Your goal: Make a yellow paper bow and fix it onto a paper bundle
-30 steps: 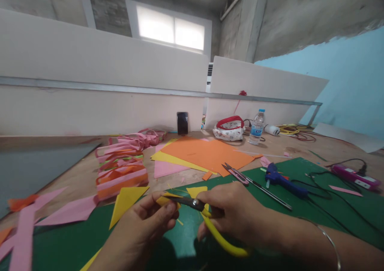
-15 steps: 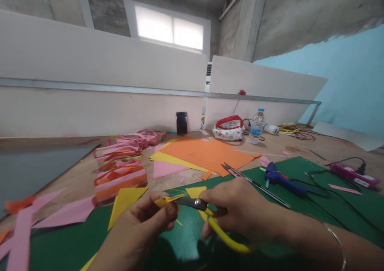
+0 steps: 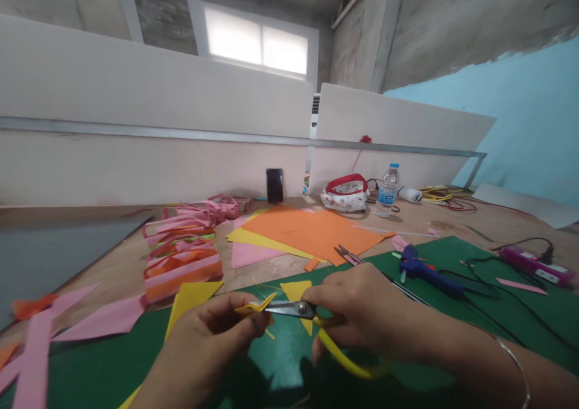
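My left hand (image 3: 215, 330) pinches a small folded yellow paper piece (image 3: 257, 305) low in the middle of the view. My right hand (image 3: 362, 312) grips yellow-handled scissors (image 3: 312, 318), fingers through the handle loops. The scissor blades point left and meet the yellow piece at its right edge. Both hands hover just above a green cutting mat (image 3: 452, 276). A yellow paper triangle (image 3: 190, 297) lies on the mat to the left of my hands, and another yellow scrap (image 3: 296, 288) sits just behind the blades.
Orange, yellow and pink sheets (image 3: 312, 231) lie mid-table, with looped pink and orange strips (image 3: 183, 258) to the left. A blue glue gun (image 3: 423, 270), small snips (image 3: 346, 253), a metal ruler, cables and a pink power strip (image 3: 536, 264) sit right. A bottle (image 3: 388, 192), pouch (image 3: 346, 195) and phone (image 3: 274, 185) stand behind.
Both hands have risen slightly and the scissor blades have closed further onto the yellow piece, which now sticks up in a point. The table things have not moved.
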Motion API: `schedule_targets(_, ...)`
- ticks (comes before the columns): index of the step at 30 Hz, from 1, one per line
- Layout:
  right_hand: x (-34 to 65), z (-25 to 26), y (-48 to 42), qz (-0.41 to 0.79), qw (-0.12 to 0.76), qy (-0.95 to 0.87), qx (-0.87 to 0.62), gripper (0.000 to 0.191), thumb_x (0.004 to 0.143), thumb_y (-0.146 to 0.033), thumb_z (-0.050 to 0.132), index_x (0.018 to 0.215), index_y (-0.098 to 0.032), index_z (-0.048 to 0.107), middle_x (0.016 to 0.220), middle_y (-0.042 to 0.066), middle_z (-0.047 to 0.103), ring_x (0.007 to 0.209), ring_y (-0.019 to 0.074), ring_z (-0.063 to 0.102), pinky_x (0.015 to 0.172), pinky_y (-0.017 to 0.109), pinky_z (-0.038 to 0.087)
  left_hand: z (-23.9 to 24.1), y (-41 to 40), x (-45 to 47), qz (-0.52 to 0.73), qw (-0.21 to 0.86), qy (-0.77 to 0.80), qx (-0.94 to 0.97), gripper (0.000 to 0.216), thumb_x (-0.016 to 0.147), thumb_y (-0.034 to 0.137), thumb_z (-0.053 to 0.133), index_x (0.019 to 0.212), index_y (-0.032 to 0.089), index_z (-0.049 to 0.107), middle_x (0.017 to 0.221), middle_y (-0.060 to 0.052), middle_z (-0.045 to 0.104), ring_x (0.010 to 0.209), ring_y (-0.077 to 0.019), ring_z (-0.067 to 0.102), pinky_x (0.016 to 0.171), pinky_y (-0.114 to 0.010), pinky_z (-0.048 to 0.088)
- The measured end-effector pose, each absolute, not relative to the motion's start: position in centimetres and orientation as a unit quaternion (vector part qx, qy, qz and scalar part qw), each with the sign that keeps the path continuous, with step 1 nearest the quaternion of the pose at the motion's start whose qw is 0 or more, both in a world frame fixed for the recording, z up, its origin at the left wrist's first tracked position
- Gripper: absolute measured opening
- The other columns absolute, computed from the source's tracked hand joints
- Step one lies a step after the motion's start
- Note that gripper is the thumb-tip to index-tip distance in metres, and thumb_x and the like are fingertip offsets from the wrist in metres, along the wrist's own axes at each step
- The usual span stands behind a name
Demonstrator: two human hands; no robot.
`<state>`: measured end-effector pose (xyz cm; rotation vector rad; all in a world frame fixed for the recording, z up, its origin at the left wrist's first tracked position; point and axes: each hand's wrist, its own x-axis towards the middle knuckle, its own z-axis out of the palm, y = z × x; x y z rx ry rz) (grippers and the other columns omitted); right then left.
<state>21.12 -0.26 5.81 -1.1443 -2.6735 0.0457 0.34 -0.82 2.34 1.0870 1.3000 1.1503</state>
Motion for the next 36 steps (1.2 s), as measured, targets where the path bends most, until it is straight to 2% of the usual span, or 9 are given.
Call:
schedule_targets(6,21.2,5.8,-0.5,-0.006,0.096,-0.914,-0.393,0.021,0.076,-0.038,0.070,0.083,-0.020,0.065,0.072,-0.001,0.065,0.061,0.0127,0.055,0.050,0.023,0.025,2.2,-0.9,0.5,0.468,0.539,0.542,0.443,0.017,0.049,0.028,0.081,0.053,0.021,0.066,0.047,0.004,0.056,0.045,-0.0088,0.041,0.043,-0.018,0.030)
schedule_targets(11,21.2,5.7,-0.2,-0.007,0.100,-0.918,-0.383,0.024,0.074,-0.042,0.072,0.084,-0.020,0.065,0.071,-0.001,0.065,0.060,0.0116,0.054,0.049,0.023,0.024,2.3,-0.9,0.4,0.439,0.547,0.551,0.452,0.017,0.050,0.029,0.079,0.056,0.021,0.066,0.045,0.005,0.056,0.041,-0.0086,0.040,0.041,-0.019,0.029)
schedule_targets(18,21.5,6.3,-0.1,-0.019,0.071,-0.922,-0.380,0.027,0.072,-0.043,0.074,0.083,-0.020,0.066,0.067,-0.002,0.063,0.056,0.0104,0.053,0.048,0.022,0.022,1.9,-0.8,0.2,0.440,0.543,0.542,0.467,0.020,0.050,0.032,0.079,0.058,0.020,0.066,0.052,0.005,0.060,0.049,-0.0086,0.045,0.045,-0.017,0.032)
schedule_targets(23,21.7,6.1,0.0,-0.044,0.098,-0.920,-0.377,0.029,0.071,-0.046,0.074,0.084,-0.021,0.066,0.067,-0.001,0.064,0.057,0.0119,0.055,0.048,0.022,0.024,2.1,-0.8,0.2,0.454,0.506,0.532,0.505,0.016,0.055,0.033,0.077,0.060,0.020,0.069,0.054,0.005,0.060,0.052,-0.0086,0.045,0.050,-0.018,0.034)
schedule_targets(27,21.9,6.2,0.1,-0.022,0.141,-0.914,-0.381,0.035,0.070,-0.048,0.075,0.091,-0.021,0.068,0.070,0.000,0.067,0.061,0.0129,0.060,0.051,0.021,0.030,2.5,-1.0,0.2,0.469,0.463,0.539,0.524,0.014,0.060,0.036,0.072,0.066,0.023,0.075,0.062,0.001,0.070,0.058,-0.0129,0.054,0.054,-0.019,0.040)
schedule_targets(33,22.2,6.1,0.3,-0.023,0.189,-0.910,-0.369,0.034,0.067,-0.045,0.078,0.092,-0.023,0.070,0.068,-0.001,0.067,0.059,0.0124,0.061,0.052,0.020,0.033,2.4,-1.2,0.4,0.498,0.505,0.520,0.477,0.022,0.058,0.043,0.075,0.068,0.024,0.075,0.046,0.004,0.063,0.042,-0.0072,0.045,0.042,-0.015,0.036)
schedule_targets(36,22.3,5.9,0.3,-0.021,0.207,-0.908,-0.365,0.036,0.066,-0.045,0.078,0.094,-0.024,0.070,0.070,-0.001,0.068,0.060,0.0126,0.061,0.052,0.020,0.034,2.4,-1.2,0.5,0.516,0.525,0.499,0.457,0.024,0.054,0.044,0.079,0.067,0.025,0.074,0.050,0.005,0.066,0.043,-0.0060,0.052,0.043,-0.012,0.039)
